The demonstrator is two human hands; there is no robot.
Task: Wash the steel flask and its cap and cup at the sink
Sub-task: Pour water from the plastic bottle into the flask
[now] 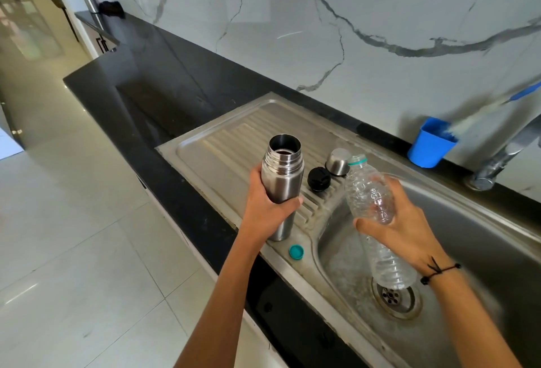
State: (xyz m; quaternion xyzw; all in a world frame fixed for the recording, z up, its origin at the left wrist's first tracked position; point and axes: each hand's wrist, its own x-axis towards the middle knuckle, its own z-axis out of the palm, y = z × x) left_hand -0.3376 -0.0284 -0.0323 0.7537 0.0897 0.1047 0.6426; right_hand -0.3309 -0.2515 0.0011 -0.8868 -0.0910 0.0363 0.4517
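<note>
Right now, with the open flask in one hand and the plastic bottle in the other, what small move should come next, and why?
Probably tip the plastic bottle toward the steel flask mouth to pour in rinse water. The left hand holds the flask upright and uncapped; the right hand grips the uncapped bottle beside it, over the sink.

Open steel flask (281, 174) upright at drainboard (222, 145) front edge; black cap (318, 179) and upturned steel cup (339, 161) just beside, toward basin.

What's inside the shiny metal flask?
The steel flask, held by the left hand, is open on top. Its shiny inner wall shows, with something dark lower down. Whether that is liquid or shadow cannot be told; the bottom is hidden.
</note>
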